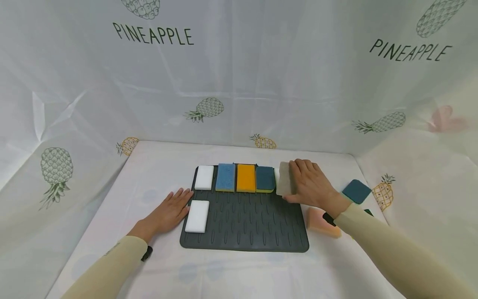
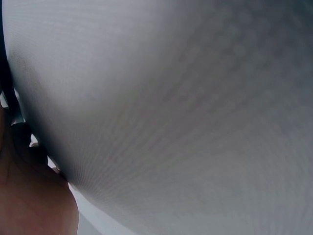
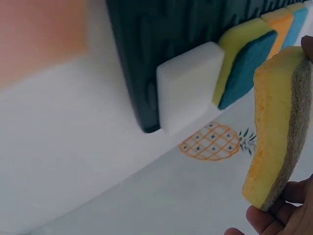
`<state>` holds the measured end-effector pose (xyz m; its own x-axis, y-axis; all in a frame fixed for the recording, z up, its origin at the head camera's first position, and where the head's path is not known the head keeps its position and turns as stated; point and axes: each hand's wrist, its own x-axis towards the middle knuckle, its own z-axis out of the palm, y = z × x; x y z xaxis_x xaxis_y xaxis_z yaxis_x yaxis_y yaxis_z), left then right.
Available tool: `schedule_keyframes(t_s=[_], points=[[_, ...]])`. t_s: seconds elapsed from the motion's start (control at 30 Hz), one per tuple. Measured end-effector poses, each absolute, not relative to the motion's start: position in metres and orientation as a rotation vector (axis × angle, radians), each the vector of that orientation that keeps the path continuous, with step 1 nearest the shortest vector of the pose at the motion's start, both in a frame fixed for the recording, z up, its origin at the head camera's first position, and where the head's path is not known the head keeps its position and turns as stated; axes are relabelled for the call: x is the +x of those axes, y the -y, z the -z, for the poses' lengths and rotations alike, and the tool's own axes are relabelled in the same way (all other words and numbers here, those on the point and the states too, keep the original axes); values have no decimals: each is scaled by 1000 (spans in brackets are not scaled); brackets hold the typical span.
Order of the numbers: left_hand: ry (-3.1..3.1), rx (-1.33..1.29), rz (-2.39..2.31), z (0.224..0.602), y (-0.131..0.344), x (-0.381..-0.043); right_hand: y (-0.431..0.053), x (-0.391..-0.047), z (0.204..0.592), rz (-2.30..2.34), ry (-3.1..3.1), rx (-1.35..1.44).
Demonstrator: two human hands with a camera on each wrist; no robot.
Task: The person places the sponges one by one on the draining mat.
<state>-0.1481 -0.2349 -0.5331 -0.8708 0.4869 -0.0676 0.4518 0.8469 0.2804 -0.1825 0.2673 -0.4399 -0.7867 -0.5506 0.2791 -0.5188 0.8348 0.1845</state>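
My right hand [image 1: 311, 182] grips a sponge [image 3: 274, 127] with yellow foam and a grey scouring side. In the right wrist view it is slightly bent between thumb and fingers, held above the dark ribbed mat [image 1: 250, 224]. Below it, at the mat's far right corner, lies a white sponge [image 3: 188, 85], mostly hidden in the head view. My left hand [image 1: 168, 211] rests with extended fingers at the mat's left edge, beside another white sponge [image 1: 197, 216]. Along the far edge stand a white sponge [image 1: 204, 177], a blue one [image 1: 225, 177], an orange one [image 1: 246, 178] and a teal-and-yellow one [image 1: 265, 178].
Right of the mat lie a peach sponge [image 1: 321, 224], partly behind the right wrist, and a dark teal sponge [image 1: 356, 191]. A green corner of something [image 1: 368, 212] shows past the right sleeve. A pineapple-print curtain [image 1: 239, 74] surrounds the white table [image 1: 239, 270].
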Motion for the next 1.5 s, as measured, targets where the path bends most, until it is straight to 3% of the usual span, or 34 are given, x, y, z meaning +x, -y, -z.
schedule_keyframes(t_s=[0.9, 1.5], points=[[-2849, 717, -425, 533, 237, -151, -177, -173, 461, 131, 2698, 951], [-2869, 747, -439, 534, 237, -150, -105, -143, 490, 96, 2871, 1104]])
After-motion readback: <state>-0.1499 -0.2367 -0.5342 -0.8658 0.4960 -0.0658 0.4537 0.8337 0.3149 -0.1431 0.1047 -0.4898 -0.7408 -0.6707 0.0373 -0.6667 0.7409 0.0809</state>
